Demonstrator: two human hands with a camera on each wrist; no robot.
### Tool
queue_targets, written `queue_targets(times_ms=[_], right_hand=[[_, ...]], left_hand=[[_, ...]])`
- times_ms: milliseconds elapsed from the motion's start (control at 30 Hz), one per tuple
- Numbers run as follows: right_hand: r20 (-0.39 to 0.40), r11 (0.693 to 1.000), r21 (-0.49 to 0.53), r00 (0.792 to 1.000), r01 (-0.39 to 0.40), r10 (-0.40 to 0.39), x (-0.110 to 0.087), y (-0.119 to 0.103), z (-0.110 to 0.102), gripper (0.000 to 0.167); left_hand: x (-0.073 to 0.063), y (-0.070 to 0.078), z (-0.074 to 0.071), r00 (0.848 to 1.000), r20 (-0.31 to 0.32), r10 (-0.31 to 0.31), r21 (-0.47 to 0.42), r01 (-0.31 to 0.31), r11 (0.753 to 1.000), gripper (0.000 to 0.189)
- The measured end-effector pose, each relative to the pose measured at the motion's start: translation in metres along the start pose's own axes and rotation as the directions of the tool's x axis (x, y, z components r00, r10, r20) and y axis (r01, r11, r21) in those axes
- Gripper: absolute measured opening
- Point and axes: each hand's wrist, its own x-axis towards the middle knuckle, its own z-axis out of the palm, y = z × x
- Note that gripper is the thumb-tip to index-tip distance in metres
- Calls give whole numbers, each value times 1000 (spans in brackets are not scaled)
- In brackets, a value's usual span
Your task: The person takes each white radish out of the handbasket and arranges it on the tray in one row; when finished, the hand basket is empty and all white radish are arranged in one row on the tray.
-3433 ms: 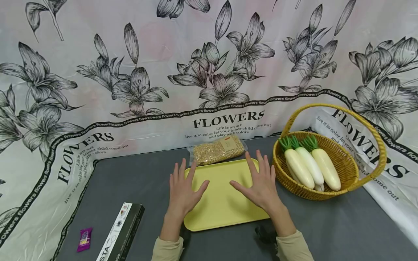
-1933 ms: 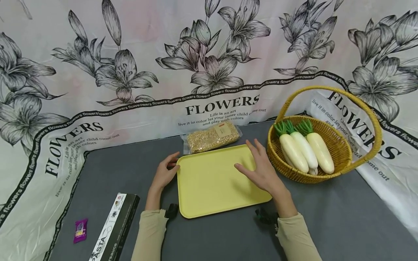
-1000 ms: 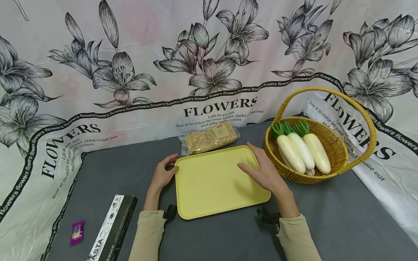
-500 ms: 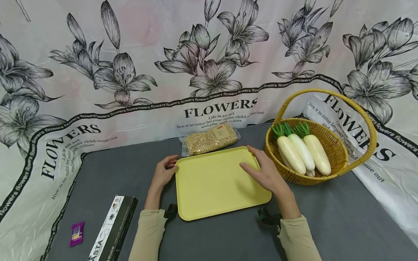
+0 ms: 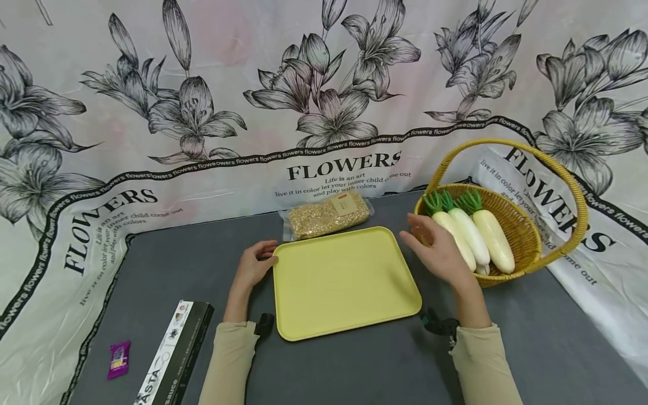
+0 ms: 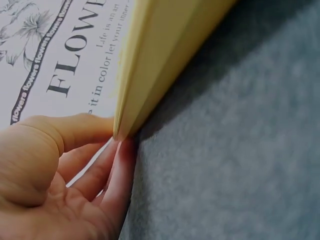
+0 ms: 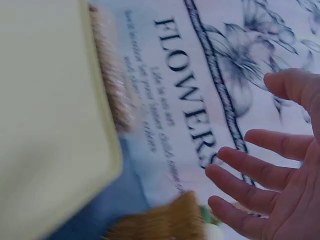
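Note:
A yellow rectangular tray (image 5: 346,281) lies in the middle of the grey table. My left hand (image 5: 253,264) pinches its left edge near the far corner; the left wrist view shows the thumb (image 6: 87,129) on the rim and the fingers beneath it. To the right of the tray, my right hand (image 5: 439,253) is in the air with fingers spread, overlapping the left side of the wicker basket (image 5: 529,225). Nothing is in that hand in the right wrist view. White radishes (image 5: 493,242) with green tops lie inside the basket, one partly hidden behind the right hand.
Behind the tray lies a clear bag of yellowish grains (image 5: 326,216). At the left are a long black-and-white pasta box (image 5: 174,354) and a small purple packet (image 5: 118,360). A flower-printed sheet (image 5: 228,129) hangs at the back. The basket's tall handle (image 5: 574,191) arches up.
My left hand came down from over the tray to pinch its left edge. My right hand went to the tray's right edge, then left it and moved right to the basket.

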Motion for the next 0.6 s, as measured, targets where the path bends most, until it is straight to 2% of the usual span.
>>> queue_targets(times_ms=[200, 333, 600], right_hand=[[-60, 998, 1, 996, -69, 69, 2, -2, -44, 62], [-68, 990, 4, 988, -139, 139, 1, 5, -70, 65], [-95, 970, -48, 968, -237, 231, 0, 23, -104, 68]], left_hand=[[4, 2, -1, 1000, 16, 20, 18, -20, 1000, 42], [3, 3, -2, 999, 21, 27, 43, -28, 999, 41], [0, 9, -6, 1000, 8, 12, 120, -13, 993, 39]])
